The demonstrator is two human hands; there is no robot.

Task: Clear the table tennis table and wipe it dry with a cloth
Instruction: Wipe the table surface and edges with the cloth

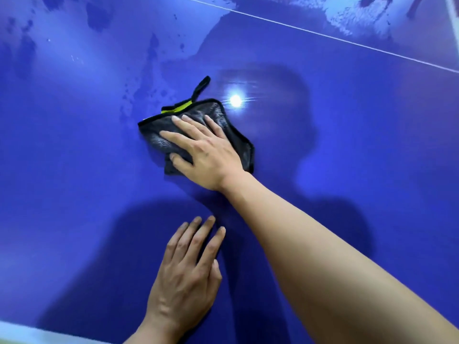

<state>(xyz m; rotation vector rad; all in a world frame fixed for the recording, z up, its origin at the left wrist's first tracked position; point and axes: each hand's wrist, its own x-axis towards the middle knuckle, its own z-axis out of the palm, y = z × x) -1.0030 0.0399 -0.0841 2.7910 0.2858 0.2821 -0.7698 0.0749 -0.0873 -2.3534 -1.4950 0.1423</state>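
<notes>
Grip: right hand [206, 150] lies flat on the cloth [151, 134], fingers [173, 119] spread and straight. It presses down and clamps nothing; the thumb sits on the cloth's 7 o'clock corner. Left hand [183, 276] is also flat and apart, palm down on the bare surface [74, 170] at 6 o'clock of the cloth and holding nothing; judged to be a brace for the reach. The cloth is dark grey, bunched under the palm, and sits mid-surface, with its hanging loop [201, 86] and yellow-green tag [177, 109] trailing at 12 o'clock. Wet patches [154, 78], a blotchy film with droplets, begin just beside the cloth at 11 o'clock and spread toward 10 o'clock. A second pale smear [360, 18] lies beyond the white line [323, 34] at 1 o'clock. A lamp reflection [235, 99] glares just off the cloth's 1 o'clock corner. No loose items are in view, so clearing looks finished and wiping looks partly done. Method note: keep the palm pressure even and the cloth spread, not balled. Push toward 11 o'clock in overlapping strokes. Keep the loop on the trailing side so it does not streak. Refold to a drier face if the film only smears. Risk: the left palm may leave marks on the surface around it.
</notes>
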